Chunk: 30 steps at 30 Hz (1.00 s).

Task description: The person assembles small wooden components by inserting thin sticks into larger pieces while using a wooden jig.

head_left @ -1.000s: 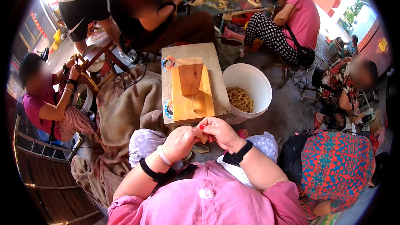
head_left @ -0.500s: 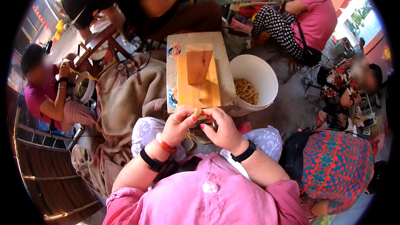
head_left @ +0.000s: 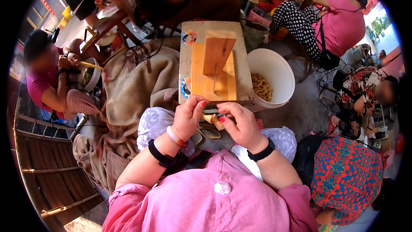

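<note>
A pale yellow folded strip [head_left: 211, 120], perhaps plant fibre, is between my hands, just in front of the stand. My left hand [head_left: 187, 118] has its thumb and forefinger pinched together at the strip's upper left. On the other side, my right hand [head_left: 242, 125] has its fingers bent and its thumb against the strip's right end. Below it, a long thin band of the same colour [head_left: 209, 134] hangs in loops over my lap. What exactly lies between my fingertips is too small to make out.
Ahead stands a worn box [head_left: 243, 60] bearing a wooden stand with an upright board [head_left: 219, 53]. At its right, a white bucket [head_left: 281, 81] holds several twisted yellow pieces [head_left: 261, 88]. A brown blanket [head_left: 139, 77] lies left. Several people sit around, one in patterned clothing [head_left: 347, 180] close at right.
My hands have drawn apart, and the folded strip between them shows more fully. My left hand's fingertips have risen. The whole view has shifted, putting the box further right and higher.
</note>
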Each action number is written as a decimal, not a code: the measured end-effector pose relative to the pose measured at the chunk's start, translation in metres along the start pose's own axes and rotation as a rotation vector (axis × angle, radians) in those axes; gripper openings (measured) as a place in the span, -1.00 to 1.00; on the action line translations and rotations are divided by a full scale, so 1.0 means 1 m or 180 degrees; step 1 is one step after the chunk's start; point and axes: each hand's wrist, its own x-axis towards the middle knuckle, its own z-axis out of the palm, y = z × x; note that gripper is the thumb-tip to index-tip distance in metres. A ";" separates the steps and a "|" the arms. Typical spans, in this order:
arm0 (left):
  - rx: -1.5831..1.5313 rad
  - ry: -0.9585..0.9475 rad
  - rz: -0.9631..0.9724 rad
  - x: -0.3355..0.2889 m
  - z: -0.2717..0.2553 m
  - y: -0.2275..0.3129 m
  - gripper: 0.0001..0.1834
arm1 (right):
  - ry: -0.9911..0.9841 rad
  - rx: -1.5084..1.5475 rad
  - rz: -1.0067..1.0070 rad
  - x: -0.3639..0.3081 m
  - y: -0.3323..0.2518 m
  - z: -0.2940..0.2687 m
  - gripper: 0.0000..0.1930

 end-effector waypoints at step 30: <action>-0.0356 -0.0590 -0.0408 0.051 -0.027 -0.008 -0.88 | 0.1229 -0.3066 0.0624 0.032 0.097 -0.053 -0.66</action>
